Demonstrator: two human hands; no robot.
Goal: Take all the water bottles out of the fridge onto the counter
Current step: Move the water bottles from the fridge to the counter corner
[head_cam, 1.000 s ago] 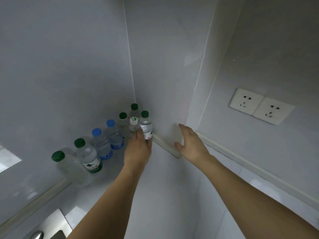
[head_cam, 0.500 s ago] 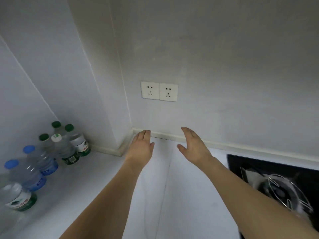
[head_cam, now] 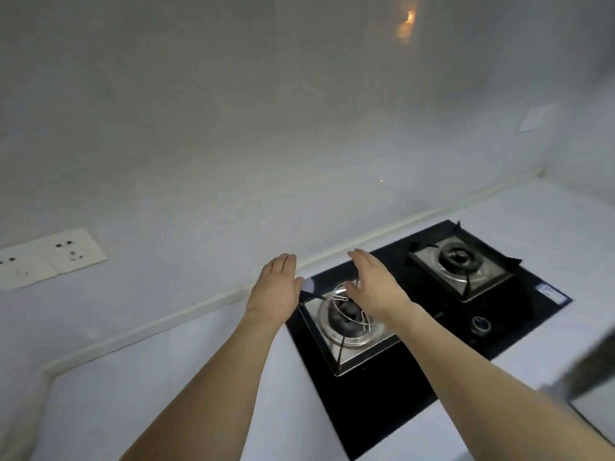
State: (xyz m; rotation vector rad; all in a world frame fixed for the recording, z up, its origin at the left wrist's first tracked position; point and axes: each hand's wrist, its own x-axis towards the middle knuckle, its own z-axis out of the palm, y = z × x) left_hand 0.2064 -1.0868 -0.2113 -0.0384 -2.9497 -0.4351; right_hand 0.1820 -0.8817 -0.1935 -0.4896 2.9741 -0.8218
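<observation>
No water bottle and no fridge are in view now. My left hand [head_cam: 275,291] is stretched out over the white counter [head_cam: 159,387], flat, fingers together and pointing at the wall, holding nothing. My right hand [head_cam: 372,283] hovers a little to the right above the near burner [head_cam: 346,322] of the black gas hob [head_cam: 382,404], fingers extended and empty. Both forearms reach in from the bottom edge.
The hob has a second burner [head_cam: 461,261] farther right and a knob [head_cam: 481,324] near its front. A double wall socket [head_cam: 50,257] sits low on the grey wall at the left. A dark blurred edge [head_cam: 592,371] shows at the right.
My view has swung right: the bottles in the left counter corner have left the frame and the hob is now central. My left hand let go of a bottle a second ago; both hands stay empty.
</observation>
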